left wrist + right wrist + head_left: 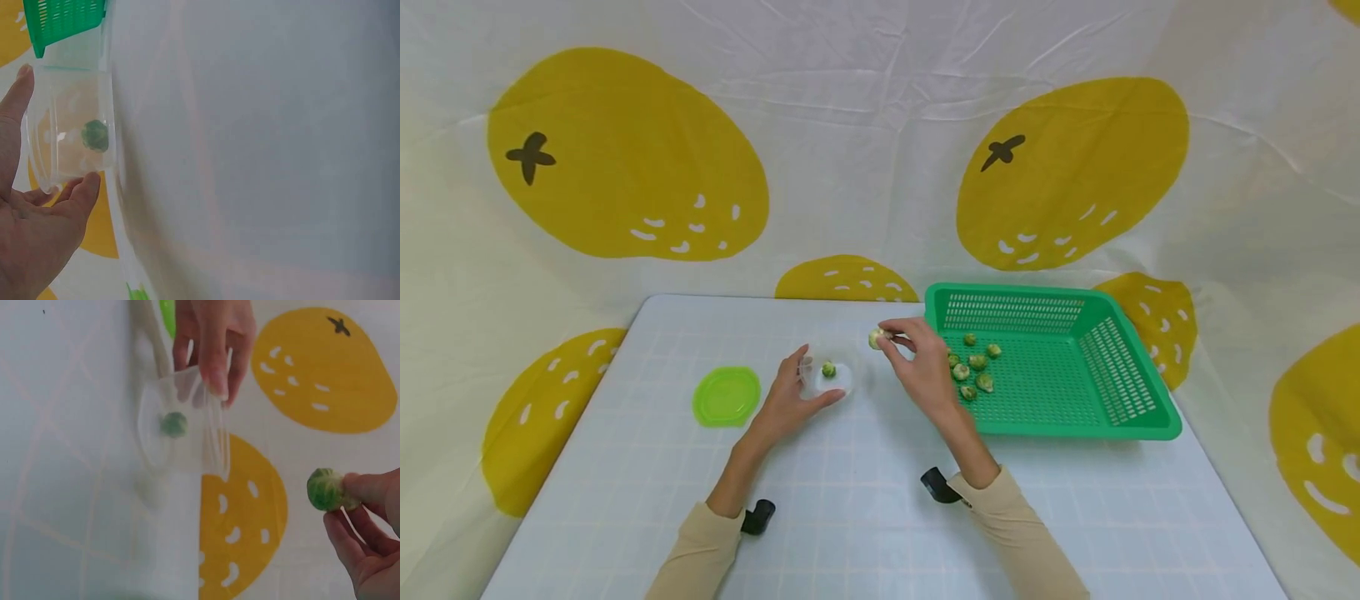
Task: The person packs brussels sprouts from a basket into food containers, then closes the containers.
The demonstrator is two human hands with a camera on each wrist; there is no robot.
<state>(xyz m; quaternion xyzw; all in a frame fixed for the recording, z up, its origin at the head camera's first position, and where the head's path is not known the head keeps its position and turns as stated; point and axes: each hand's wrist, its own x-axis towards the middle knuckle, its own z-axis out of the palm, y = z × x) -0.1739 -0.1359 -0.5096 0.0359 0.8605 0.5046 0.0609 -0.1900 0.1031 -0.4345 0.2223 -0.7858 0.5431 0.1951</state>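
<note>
A Brussels sprout (876,337) is pinched between the thumb and fingertips of my right hand (921,367), raised between the clear container and the green basket. In the right wrist view this sprout (325,489) shows its green leaves. My left hand (790,398) holds the clear plastic container (69,94) from its left side, thumb and fingers spread around it. The container stands upright on the table. One Brussels sprout (95,135) lies at its bottom, seen through the wall.
A green perforated basket (1052,429) stands on the right of the table (850,508), with several Brussels sprouts (977,362) gathered at its left end. To the left of the container lies a lime-green lid (727,397). Behind the table hangs a fruit-patterned cloth (865,167).
</note>
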